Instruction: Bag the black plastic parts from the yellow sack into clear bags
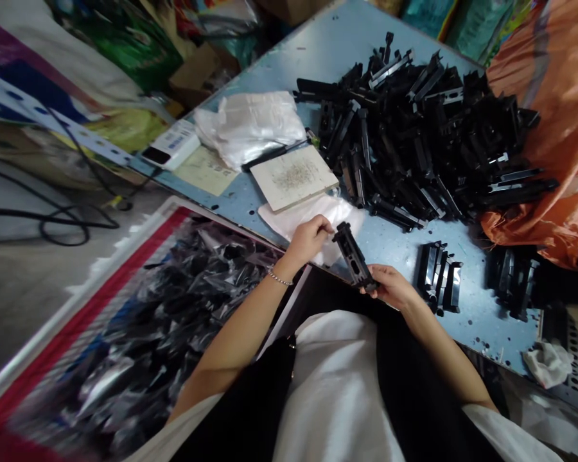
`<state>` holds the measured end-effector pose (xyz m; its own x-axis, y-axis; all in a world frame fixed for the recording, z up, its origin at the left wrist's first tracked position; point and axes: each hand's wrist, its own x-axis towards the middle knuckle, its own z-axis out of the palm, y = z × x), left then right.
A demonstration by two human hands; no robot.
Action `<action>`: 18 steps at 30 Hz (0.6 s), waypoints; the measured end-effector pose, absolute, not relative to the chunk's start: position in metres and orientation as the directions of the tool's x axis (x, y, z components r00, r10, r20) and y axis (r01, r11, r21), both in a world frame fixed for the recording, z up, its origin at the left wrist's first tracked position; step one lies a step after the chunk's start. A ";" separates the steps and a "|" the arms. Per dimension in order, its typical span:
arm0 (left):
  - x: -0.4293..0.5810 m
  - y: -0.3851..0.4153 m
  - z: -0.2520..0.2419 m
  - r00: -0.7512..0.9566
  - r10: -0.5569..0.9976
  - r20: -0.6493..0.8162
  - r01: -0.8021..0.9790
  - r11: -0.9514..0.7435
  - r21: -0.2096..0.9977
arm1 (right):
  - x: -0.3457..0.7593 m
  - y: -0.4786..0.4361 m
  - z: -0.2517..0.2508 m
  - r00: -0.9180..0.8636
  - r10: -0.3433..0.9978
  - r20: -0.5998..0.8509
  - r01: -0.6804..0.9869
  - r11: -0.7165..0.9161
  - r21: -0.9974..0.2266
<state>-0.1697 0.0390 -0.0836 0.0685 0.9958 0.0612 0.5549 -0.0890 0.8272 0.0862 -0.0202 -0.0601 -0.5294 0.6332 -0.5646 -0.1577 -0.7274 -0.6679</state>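
Observation:
My right hand [389, 286] grips the lower end of a long black plastic part [354, 255], which is tilted and has slots along its face. Close to the part's upper end is my left hand [311, 239], its fingers pinched together; whether anything thin is between them is too small to tell. Under and behind the left hand lies a flat stack of thin clear plastic bags [289, 221] at the table's front edge. A beige board [296, 178] with brown specks rests on these bags.
A large heap of black parts [414, 135] covers the back right of the blue table [270, 70]. Several more parts [439, 277] lie in a row at right. An orange sack [559, 128] borders the heap. At left stands a crate [139, 269] of bagged parts.

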 end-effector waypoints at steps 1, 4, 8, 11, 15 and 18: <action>-0.171 0.038 -0.083 0.082 0.991 0.102 0.570 -0.130 0.811 | 0.086 -0.022 -0.063 -0.501 0.635 -0.588 -0.145 -0.731 -0.667; -0.175 0.035 -0.082 0.165 0.963 0.213 0.638 -0.269 0.722 | 0.088 -0.025 -0.069 -0.479 0.643 -0.597 -0.149 -0.730 -0.666; -0.169 0.022 -0.079 0.295 0.895 0.334 0.648 -0.445 0.618 | 0.083 -0.019 -0.076 -0.585 0.570 -0.577 -0.214 -0.794 -0.569; -0.159 0.004 -0.076 0.372 0.824 0.428 0.598 -0.565 0.568 | 0.075 -0.012 -0.082 -0.601 0.586 -0.544 -0.358 -0.806 -0.472; -0.153 -0.018 -0.071 0.380 0.809 0.449 0.577 -0.587 0.569 | 0.071 -0.010 -0.082 -0.567 0.645 -0.512 -0.395 -0.759 -0.518; -0.157 -0.023 -0.068 0.330 0.835 0.441 0.615 -0.544 0.571 | 0.078 -0.013 -0.075 -0.567 0.655 -0.499 -0.329 -0.736 -0.592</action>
<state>-0.1566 -0.0227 -0.0683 0.3296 0.8350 0.4405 0.6151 -0.5439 0.5708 0.0776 -0.0127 -0.0751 -0.5668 0.6553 -0.4994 -0.3291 -0.7357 -0.5919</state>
